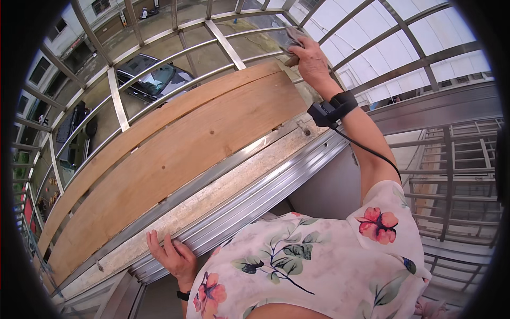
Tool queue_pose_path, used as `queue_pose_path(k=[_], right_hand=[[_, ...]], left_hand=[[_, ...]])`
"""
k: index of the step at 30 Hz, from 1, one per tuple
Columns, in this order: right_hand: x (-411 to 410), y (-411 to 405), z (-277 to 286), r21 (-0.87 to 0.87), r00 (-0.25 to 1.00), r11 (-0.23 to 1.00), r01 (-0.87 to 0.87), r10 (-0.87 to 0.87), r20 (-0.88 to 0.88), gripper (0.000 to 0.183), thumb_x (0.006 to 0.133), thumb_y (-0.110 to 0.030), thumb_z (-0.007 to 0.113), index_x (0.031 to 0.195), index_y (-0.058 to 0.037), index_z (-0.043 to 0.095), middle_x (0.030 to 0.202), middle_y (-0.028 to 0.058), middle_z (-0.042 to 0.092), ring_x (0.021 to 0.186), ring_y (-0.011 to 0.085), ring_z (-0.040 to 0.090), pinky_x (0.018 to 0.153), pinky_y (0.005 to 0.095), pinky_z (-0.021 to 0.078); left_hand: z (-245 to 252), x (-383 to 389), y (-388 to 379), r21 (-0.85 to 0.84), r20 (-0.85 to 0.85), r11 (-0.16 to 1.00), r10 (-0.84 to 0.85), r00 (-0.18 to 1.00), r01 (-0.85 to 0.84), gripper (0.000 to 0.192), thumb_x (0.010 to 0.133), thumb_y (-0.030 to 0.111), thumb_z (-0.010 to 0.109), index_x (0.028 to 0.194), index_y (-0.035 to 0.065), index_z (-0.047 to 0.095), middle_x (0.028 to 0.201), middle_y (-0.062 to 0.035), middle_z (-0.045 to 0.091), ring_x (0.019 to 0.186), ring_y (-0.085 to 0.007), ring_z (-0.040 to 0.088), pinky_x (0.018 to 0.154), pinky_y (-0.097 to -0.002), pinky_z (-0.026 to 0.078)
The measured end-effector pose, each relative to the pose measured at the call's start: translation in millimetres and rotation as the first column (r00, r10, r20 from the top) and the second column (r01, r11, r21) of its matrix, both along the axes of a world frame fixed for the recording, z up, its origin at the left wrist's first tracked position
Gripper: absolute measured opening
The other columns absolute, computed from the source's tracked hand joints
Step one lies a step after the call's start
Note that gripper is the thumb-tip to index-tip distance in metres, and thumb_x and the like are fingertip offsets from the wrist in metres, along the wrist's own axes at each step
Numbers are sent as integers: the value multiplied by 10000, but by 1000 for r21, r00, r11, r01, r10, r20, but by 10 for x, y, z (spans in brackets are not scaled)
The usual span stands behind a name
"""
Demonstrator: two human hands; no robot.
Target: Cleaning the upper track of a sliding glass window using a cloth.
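Note:
A grey-brown cloth (294, 40) is gripped in my right hand (312, 60), against the metal bars at the far corner of a window cage. A black strap with a small device (328, 111) and a cable is on my right wrist. My left hand (173, 255) rests on the stone window sill (187, 207) beside the aluminium window track (239, 203), holding nothing, its fingers apart. Between the hands and the outer bars lie two wooden boards, a wide one (191, 147) and a narrow one (167, 119), on the cage floor.
Metal cage bars (225, 44) curve around the far side and the right. Beyond and below them are a parked car (155, 77), the ground and a building. White roofing panels (370, 44) are at the upper right. A window frame (115, 297) stands at the lower left.

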State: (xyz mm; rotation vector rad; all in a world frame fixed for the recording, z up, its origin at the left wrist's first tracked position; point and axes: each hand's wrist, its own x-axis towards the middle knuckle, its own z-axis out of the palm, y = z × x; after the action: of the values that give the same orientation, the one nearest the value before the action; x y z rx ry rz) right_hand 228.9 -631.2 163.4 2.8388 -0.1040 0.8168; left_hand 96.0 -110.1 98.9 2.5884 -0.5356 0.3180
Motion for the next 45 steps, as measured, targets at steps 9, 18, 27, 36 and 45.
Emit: queue_pose_path(k=[9, 18, 27, 36, 45], right_hand=[[95, -793, 32, -89, 889, 945, 315, -326, -321, 160, 769, -78, 499, 830, -97, 646, 937, 131, 591, 897, 306, 583, 733, 398, 500], [-46, -1432, 223, 988, 992, 155, 29, -123, -9, 236, 815, -178, 544, 952, -22, 658, 764, 113, 648, 714, 207, 618, 669, 326, 487], [27, -226, 1163, 279, 896, 887, 368, -258, -362, 264, 827, -244, 483, 932, -51, 629, 968, 171, 631, 933, 357, 588, 833, 400, 468], [-224, 518, 2056, 595, 902, 793, -130, -154, 403, 257, 834, -253, 538, 851, -28, 661, 638, 143, 611, 615, 282, 606, 596, 390, 467], [-1464, 3012, 1572, 844, 867, -446, -298, 243, 434, 211, 916, -143, 491, 1025, -6, 610, 842, 65, 657, 668, 148, 651, 579, 296, 561]], left_hand=[[-44, 10, -45, -7, -16, 999, 42, 999, -42, 221, 795, -37, 453, 993, -84, 539, 1268, -261, 421, 1216, -442, 377, 1008, -506, 306], [-82, -25, 57, -1, -3, 1000, 19, 1000, -19, 258, 790, -26, 429, 1022, -73, 530, 1270, -253, 428, 1218, -438, 376, 1010, -512, 297], [-129, -43, 87, -8, 44, 1000, 4, 999, -4, 242, 797, -27, 449, 1019, -87, 526, 1258, -268, 424, 1222, -438, 364, 1013, -508, 292], [-34, 69, 156, -294, 22, 918, -271, 962, 265, 261, 840, 19, 516, 1097, -30, 512, 1254, -209, 447, 1227, -377, 375, 1014, -438, 303], [660, 142, -135, -932, -319, 197, -844, 431, -303, 671, 917, 373, 516, 1420, 98, 167, 1310, -144, 402, 1173, -252, 465, 910, -426, 445]])
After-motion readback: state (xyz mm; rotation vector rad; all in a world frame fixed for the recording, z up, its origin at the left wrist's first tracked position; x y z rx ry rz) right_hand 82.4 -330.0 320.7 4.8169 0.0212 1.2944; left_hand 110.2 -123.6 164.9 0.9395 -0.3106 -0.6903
